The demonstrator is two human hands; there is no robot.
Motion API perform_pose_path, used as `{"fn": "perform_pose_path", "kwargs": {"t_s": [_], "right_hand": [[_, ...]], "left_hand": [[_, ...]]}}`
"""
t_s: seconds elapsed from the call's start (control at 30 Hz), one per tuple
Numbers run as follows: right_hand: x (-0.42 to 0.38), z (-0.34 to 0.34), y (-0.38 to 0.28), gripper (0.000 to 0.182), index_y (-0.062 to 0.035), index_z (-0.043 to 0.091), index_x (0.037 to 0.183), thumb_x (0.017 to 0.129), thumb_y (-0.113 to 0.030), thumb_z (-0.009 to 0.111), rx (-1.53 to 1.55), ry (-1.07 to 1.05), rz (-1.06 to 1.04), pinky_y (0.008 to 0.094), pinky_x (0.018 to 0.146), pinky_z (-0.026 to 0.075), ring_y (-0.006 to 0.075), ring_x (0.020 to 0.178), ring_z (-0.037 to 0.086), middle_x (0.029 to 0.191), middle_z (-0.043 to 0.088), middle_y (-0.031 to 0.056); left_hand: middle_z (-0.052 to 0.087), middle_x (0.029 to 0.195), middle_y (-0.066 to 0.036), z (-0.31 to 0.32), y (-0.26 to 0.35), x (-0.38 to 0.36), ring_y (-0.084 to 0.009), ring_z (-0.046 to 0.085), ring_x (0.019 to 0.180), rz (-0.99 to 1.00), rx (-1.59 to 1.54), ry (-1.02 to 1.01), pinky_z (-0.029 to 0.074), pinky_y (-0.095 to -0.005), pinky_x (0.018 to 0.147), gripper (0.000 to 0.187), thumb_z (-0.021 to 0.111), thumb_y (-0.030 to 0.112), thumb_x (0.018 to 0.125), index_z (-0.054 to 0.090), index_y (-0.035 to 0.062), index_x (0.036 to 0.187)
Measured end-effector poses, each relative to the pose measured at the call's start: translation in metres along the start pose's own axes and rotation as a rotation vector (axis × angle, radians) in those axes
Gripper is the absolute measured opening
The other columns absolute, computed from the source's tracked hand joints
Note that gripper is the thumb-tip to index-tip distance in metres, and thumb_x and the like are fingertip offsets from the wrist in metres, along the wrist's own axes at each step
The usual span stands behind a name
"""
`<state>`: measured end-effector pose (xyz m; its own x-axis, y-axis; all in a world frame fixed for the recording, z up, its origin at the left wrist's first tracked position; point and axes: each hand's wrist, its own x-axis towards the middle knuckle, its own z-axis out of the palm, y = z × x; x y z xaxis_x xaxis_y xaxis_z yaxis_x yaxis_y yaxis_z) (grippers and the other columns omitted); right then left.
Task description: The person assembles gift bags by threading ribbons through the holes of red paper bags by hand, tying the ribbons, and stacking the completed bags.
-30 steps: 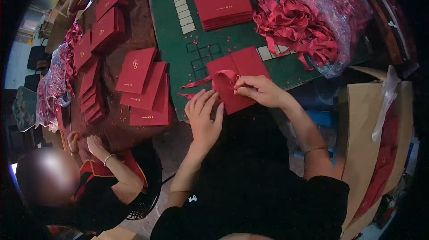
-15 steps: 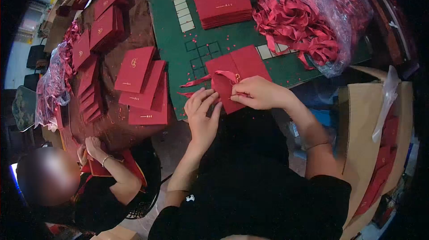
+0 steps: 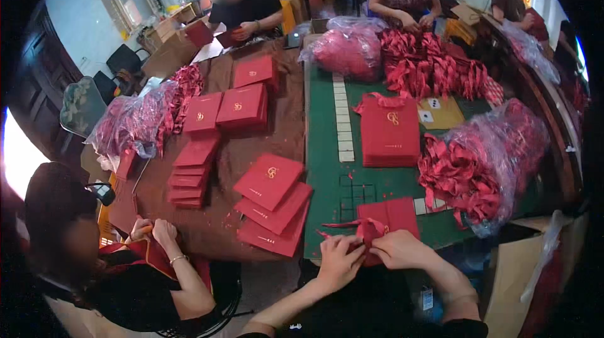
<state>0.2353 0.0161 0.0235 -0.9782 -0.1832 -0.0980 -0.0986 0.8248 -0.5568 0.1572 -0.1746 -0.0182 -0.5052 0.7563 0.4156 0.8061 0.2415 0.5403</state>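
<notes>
Both hands work at a red bag (image 3: 399, 215) lying on the near edge of the green table (image 3: 323, 149), just right of its near left corner. A brown table (image 3: 286, 111) adjoins along the left edge. On the green surface, a pale strip (image 3: 343, 121) runs near the left edge; right of it sits a stack (image 3: 391, 133), beside an envelope (image 3: 450, 119) bearing two cards (image 3: 426, 116). Toward the right edge, loose ribbons spill from a clear sack (image 3: 513, 143). More ribbons (image 3: 434, 64) heap at the far edge. Three fanned bags (image 3: 270, 180) lie by the brown table's near right corner. One worker (image 3: 135, 294) sits at its near left corner, another (image 3: 261, 7) at its far edge; a window (image 3: 129, 1) and a dark door (image 3: 47, 55) stand behind, left.

The left hand (image 3: 341, 262) is half-curled, fingertips touching the bag's left part; I cannot tell whether they grip. Closer together, the right hand's (image 3: 399, 252) thumb and forefinger pinch a ribbon (image 3: 372, 230) on the bag, their grip partly hidden.
</notes>
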Motion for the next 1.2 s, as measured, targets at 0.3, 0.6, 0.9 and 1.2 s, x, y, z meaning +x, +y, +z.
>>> {"fn": "perform_pose_path", "kwargs": {"t_s": [0.3,0.6,0.9,1.2], "right_hand": [[0.008,-0.011,0.012,0.022,-0.0133,0.064,0.099,0.089,-0.029,0.053,0.051,-0.259,0.043,0.0472,0.070,0.050,0.0358,0.082,0.063,0.085,0.065,0.0150],[0.006,-0.030,-0.024,0.037,-0.0111,0.063,0.105,0.082,-0.040,0.067,0.119,0.248,-0.140,0.0442,0.082,0.046,0.0303,0.096,0.058,0.103,0.059,0.0118],[-0.014,-0.021,0.000,0.026,-0.0023,0.064,0.110,0.089,-0.008,0.050,-0.752,0.581,-0.064,0.0440,0.096,0.043,0.0284,0.115,0.055,0.120,0.061,0.0145],[-0.003,-0.048,0.023,0.027,-0.0050,0.064,0.112,0.087,-0.011,0.055,-0.812,0.789,-0.145,0.0405,0.090,0.049,0.0271,0.113,0.058,0.122,0.061,0.0112]], "left_hand": [[0.051,0.112,-0.005,0.000,-0.012,0.010,-0.0242,0.049,0.105,0.173,-0.031,-0.163,0.039,-0.0398,0.083,0.030,0.066,0.016,0.075,0.060,0.0085,0.103],[0.054,0.108,-0.010,-0.007,-0.024,0.009,-0.0309,0.051,0.103,0.028,-0.299,0.071,0.038,-0.0422,0.082,0.031,0.067,0.002,0.065,0.058,0.0051,0.094],[0.058,0.103,-0.005,-0.027,-0.010,0.023,-0.0273,0.050,0.099,0.188,-0.060,0.285,0.035,-0.0419,0.080,0.032,0.064,0.005,0.058,0.062,0.0135,0.089],[0.042,0.137,-0.026,-0.086,0.001,0.067,-0.0450,0.037,0.128,0.059,0.000,0.043,0.035,-0.0498,0.101,0.011,0.067,0.000,0.075,0.061,0.0003,0.084]]}}
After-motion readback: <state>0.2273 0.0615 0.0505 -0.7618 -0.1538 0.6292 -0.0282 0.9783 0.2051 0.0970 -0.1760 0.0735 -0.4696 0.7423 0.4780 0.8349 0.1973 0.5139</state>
